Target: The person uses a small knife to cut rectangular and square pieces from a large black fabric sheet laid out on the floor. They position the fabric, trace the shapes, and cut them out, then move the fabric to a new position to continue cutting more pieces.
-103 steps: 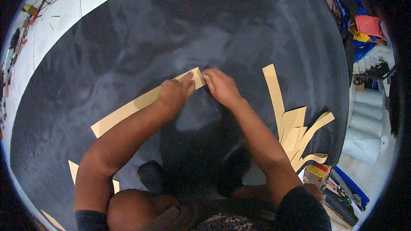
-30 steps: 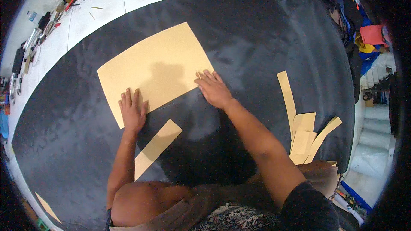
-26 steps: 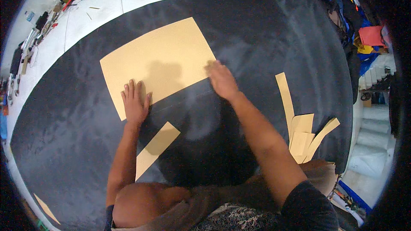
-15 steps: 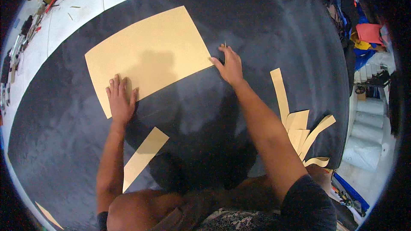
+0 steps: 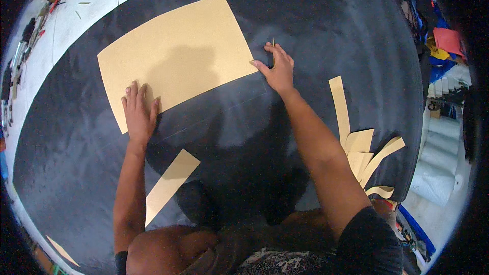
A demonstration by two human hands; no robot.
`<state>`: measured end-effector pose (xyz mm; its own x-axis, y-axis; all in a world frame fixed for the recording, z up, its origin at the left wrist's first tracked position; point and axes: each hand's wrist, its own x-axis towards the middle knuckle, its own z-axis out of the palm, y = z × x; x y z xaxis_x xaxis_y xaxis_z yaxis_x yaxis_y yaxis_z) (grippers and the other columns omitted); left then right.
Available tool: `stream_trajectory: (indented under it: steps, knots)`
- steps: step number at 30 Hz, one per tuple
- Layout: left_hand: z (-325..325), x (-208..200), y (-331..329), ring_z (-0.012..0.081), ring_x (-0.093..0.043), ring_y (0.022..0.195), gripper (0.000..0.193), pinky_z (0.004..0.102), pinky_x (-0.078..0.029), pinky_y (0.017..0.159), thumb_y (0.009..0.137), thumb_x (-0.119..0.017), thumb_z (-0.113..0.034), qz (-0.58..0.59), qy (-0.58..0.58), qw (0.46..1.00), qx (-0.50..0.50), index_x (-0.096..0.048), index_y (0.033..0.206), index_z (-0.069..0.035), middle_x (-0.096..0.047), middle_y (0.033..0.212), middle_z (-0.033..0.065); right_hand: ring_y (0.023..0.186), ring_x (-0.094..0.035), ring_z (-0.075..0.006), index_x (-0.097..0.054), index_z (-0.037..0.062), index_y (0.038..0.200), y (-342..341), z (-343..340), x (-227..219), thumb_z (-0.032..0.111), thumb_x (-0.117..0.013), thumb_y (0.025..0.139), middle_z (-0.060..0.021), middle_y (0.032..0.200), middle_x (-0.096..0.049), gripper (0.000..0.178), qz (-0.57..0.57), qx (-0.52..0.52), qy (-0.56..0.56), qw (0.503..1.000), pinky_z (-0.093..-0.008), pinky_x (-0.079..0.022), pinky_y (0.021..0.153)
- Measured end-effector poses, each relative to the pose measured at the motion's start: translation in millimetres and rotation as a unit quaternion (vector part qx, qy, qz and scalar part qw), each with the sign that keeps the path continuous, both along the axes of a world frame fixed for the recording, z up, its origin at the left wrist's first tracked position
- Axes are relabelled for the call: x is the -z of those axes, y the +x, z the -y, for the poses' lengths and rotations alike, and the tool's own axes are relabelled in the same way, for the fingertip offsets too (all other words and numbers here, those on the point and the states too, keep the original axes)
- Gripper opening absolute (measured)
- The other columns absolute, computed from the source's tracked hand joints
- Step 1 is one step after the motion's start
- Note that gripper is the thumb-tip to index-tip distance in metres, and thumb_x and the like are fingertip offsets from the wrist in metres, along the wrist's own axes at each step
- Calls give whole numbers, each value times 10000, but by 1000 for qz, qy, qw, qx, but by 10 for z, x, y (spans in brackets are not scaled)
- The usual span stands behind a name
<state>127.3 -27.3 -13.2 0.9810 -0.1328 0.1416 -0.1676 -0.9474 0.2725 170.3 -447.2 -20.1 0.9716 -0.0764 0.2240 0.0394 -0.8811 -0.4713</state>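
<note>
A large tan rectangular sheet (image 5: 173,38) lies flat on a broad piece of black material (image 5: 336,30). My left hand (image 5: 138,112) rests on the sheet's near left corner, fingers stretched out. At the near right corner, the thumb of my right hand (image 5: 277,70) touches the sheet's edge. A thin pencil-like stick (image 5: 274,53) is held in that hand, pointing away from me. Faint pale lines (image 5: 234,107) run across the black material just on my side of the sheet.
A loose tan strip (image 5: 173,183) lies nearer me, between my arms. Several tan strips (image 5: 364,153) are bunched beyond my right forearm. A tan sliver (image 5: 62,250) lies at lower left. Clear-wrapped rolls (image 5: 433,178) and coloured cloth (image 5: 448,40) sit at the right.
The view has shifted slightly. The tan sheet sits a little farther from me, with both hands still at its near corners. The pale lines beside it show more plainly.
</note>
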Motion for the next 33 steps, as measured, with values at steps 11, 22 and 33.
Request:
stream_trajectory:
  steps: [11,22,33]
  knots:
    - [58,5,-18,398,-318,1416,529,542,-213,1166,915,-639,-334,-3,-5,1000,-4,-511,1356,-71,-366,1519,189,1377,-418,-306,-597,86,1215,-25,46,-24,427,-804,760,-111,1351,-589,605,-7,9,3,1000,-462,-256,1115]
    - [114,1,-204,431,-338,1385,573,576,-229,1148,925,-601,-389,23,-2,996,-85,-472,1411,-114,-397,1495,187,1249,-537,-362,-598,11,1193,33,13,-85,271,-827,762,-186,1284,-609,553,18,-39,-17,999,-439,-410,1059]
    - [41,84,-272,415,-282,1426,574,559,-185,1171,944,-560,-419,7,-99,990,-103,-468,1425,-121,-339,1528,193,1319,-476,-342,-512,-41,1319,66,-85,-162,295,-778,832,-205,1374,-543,649,-76,-19,8,997,-410,-338,1118]
